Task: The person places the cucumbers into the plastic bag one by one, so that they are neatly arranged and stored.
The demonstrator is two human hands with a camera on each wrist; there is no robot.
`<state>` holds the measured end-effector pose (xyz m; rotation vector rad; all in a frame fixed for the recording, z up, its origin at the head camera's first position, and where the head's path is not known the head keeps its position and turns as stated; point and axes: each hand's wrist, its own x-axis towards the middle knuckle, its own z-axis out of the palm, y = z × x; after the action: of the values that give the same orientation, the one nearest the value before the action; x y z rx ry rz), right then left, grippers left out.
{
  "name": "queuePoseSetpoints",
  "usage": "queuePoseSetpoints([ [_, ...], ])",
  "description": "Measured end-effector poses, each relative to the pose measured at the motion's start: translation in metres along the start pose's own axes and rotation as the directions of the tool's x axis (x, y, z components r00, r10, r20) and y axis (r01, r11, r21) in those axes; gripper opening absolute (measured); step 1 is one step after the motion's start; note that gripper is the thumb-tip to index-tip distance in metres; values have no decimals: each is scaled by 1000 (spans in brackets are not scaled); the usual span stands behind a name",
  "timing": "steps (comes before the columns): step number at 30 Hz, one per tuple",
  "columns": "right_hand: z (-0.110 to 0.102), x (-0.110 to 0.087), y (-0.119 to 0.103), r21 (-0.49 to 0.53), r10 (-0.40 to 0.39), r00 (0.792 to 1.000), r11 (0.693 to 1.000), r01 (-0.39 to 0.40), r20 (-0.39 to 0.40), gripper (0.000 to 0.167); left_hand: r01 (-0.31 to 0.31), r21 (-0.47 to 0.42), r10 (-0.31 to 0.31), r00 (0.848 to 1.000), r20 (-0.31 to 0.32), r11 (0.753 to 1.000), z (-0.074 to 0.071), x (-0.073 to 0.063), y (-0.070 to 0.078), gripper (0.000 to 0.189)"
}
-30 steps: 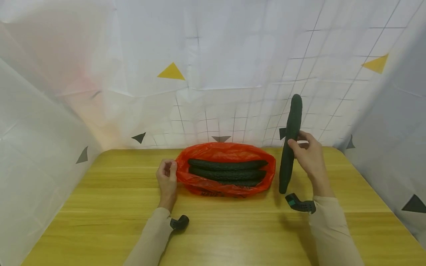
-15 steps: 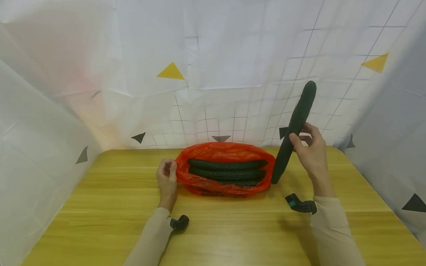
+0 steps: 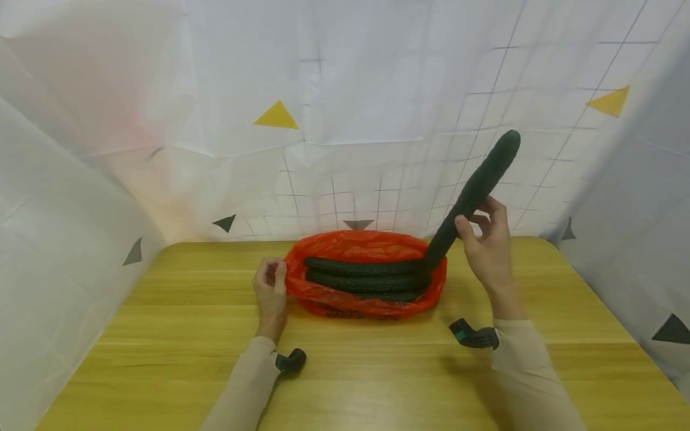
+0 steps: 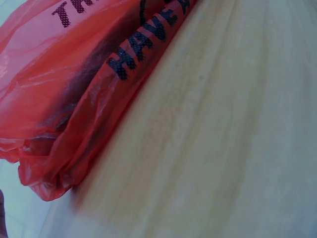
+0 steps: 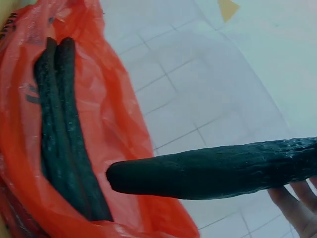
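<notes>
A red plastic bag (image 3: 361,239) lies open on the table, with several dark green cucumbers (image 3: 369,282) side by side in it. My left hand (image 3: 271,286) pinches the bag's left edge between thumb and fingers. Above the bag's right end, my right hand (image 3: 489,251) grips another cucumber (image 3: 474,188) around its middle. This held cucumber slants, its upper end to the right and its lower end overlapping the bag's right rim in the head view. In the right wrist view, the held cucumber (image 5: 198,173) reaches over the bag's opening. Black lettering (image 4: 143,44) shows on the bag's side.
The wooden table (image 3: 377,383) runs back to a white sheeted wall (image 3: 366,72) with grid lines and coloured triangles. Sheeted walls also stand at left and right. A black wrist device (image 3: 474,335) juts from the right sleeve, another device (image 3: 291,361) from the left.
My right hand has moved up and then left, tilting the cucumber from nearly upright to a slant, so its lower end now overlaps the bag's right end. My left hand stays on the bag.
</notes>
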<state>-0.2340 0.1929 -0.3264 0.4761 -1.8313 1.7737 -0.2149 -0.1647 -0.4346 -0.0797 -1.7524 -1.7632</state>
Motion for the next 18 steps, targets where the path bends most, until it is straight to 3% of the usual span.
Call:
queuePoseSetpoints([
  [7,12,-5,0,-120,-26,998,992,33,55,55,3,-4,-3,1000,0,1000,0,0,0,18],
  [13,19,-8,2,-141,-59,994,987,71,91,56,0,-10,0,1000,5,1000,0,0,0,18],
  [18,25,-11,3,-231,-97,988,965,122,119,57,-4,-20,5,1000,4,1000,0,0,0,18],
])
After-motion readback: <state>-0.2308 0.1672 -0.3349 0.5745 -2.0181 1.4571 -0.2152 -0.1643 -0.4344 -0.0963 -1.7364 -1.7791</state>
